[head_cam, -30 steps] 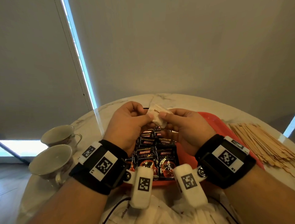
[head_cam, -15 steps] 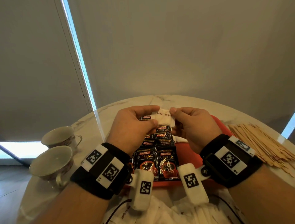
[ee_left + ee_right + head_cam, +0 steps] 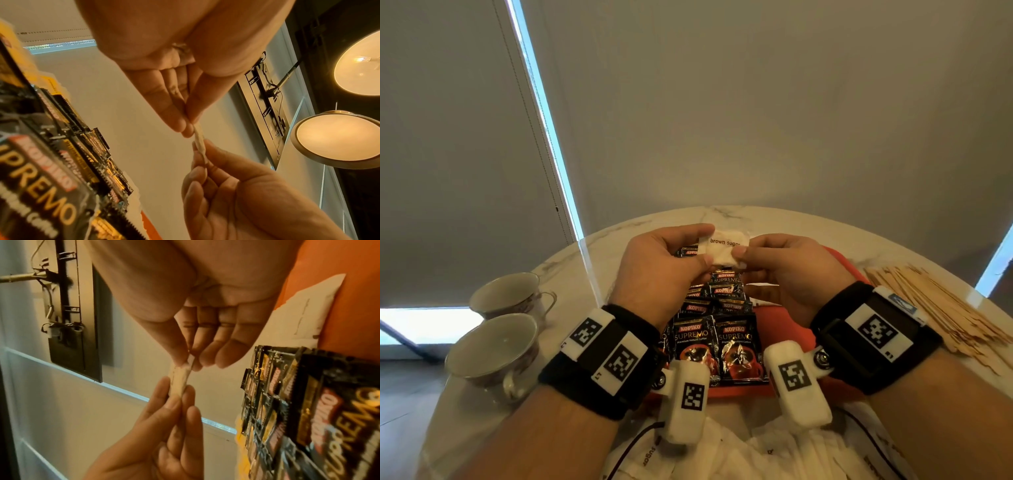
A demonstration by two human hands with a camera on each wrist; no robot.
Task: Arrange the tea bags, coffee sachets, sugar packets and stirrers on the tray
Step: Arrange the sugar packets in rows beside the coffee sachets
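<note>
I've got the brown sugar packet (image 3: 726,249) pinched at both ends, left hand (image 3: 664,270) and right hand (image 3: 787,270), raised above the coffee sachets (image 3: 717,339). Best to lay it flat on bare orange tray (image 3: 784,318) below my right fingers, clear of the sachets. Stirrers (image 3: 935,308) lie right of them, cups (image 3: 496,346) left.

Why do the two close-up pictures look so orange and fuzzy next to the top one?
Left wrist view: it looks up at lit ceiling lamps, so a warm cast; the near coffee sachets are blurred. Right wrist view: dimmer, and the sachets are smeared. Head view: cooler, and sharp on the sugar packet, though the table edge bows.
</note>
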